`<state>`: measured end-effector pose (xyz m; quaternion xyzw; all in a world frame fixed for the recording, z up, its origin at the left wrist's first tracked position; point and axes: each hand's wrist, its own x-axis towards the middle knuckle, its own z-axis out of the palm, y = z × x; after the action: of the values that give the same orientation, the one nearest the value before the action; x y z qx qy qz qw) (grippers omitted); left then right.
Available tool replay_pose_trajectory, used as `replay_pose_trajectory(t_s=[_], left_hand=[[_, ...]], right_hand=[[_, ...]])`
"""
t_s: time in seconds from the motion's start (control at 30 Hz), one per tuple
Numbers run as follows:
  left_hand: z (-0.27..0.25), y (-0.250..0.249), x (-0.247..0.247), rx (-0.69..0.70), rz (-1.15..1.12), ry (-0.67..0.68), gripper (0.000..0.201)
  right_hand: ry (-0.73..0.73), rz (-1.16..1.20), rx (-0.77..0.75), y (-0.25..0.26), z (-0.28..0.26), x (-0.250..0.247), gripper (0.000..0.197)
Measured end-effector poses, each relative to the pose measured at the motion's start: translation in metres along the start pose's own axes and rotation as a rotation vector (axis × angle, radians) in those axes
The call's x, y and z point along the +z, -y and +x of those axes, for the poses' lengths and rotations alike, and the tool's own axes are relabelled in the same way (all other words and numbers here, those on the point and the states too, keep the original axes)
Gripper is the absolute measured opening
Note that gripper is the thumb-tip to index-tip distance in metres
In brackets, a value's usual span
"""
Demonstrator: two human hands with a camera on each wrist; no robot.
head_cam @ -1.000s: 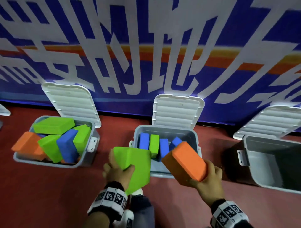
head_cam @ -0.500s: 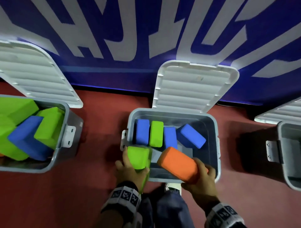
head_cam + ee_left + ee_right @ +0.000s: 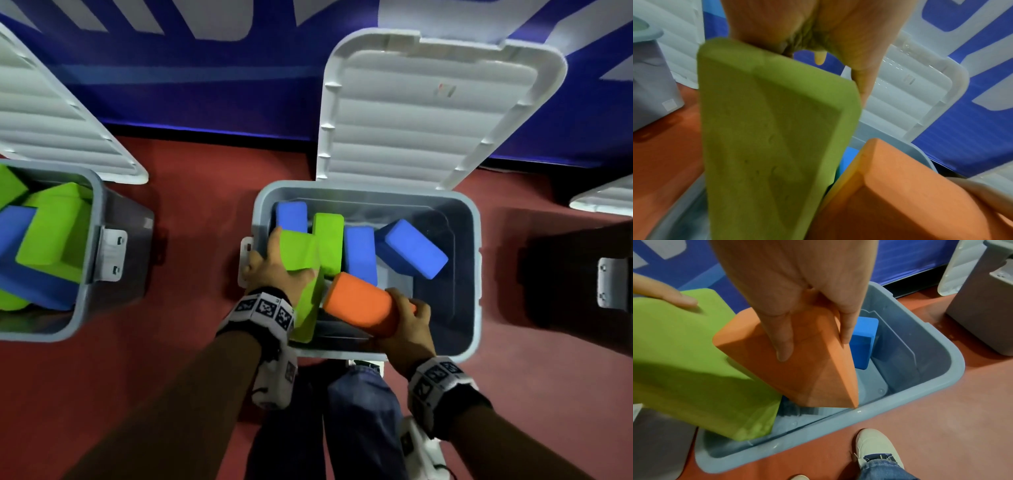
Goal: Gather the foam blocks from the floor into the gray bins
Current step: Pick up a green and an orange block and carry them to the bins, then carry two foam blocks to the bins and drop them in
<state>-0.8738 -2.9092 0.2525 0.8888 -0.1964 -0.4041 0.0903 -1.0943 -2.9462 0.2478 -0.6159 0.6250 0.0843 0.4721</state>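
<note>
While both arms reach over the middle gray bin (image 3: 474, 274), the left hand (image 3: 274, 270) grips a green foam block (image 3: 301, 253) at its top end, block tilted down inside the bin's near-left corner. The right hand (image 3: 409, 320) clasps an orange foam block (image 3: 359, 305), fingers (image 3: 784, 344) wrapped over its end, lower corner near the bin's front wall. Three blue blocks and one green block (image 3: 329, 240) lie inside. The lid (image 3: 428, 109) stands open.
</note>
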Motion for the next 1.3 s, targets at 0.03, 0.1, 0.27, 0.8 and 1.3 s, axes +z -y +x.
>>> replay_pose_trajectory(t_s=[0.03, 0.1, 0.27, 0.8, 1.3], left_hand=[[0.002, 0.004, 0.005, -0.009, -0.024, -0.003, 0.095], [-0.001, 0.017, 0.018, -0.017, -0.028, -0.028, 0.097], [-0.015, 0.042, 0.041, 0.010, -0.015, -0.043, 0.098], [0.016, 0.073, 0.118, -0.111, 0.205, -0.075, 0.098], [0.012, 0.094, 0.099, -0.006, 0.225, 0.023, 0.102]], right_hand=[[0.016, 0.006, 0.005, 0.000, 0.004, -0.001, 0.082], [0.031, -0.006, 0.007, 0.000, 0.009, 0.001, 0.082], [-0.039, 0.062, 0.056, -0.004, 0.017, 0.020, 0.076], [0.176, -0.242, 0.371, -0.050, 0.073, 0.104, 0.092], [0.036, -0.219, 0.315, -0.037, 0.070, 0.080, 0.073]])
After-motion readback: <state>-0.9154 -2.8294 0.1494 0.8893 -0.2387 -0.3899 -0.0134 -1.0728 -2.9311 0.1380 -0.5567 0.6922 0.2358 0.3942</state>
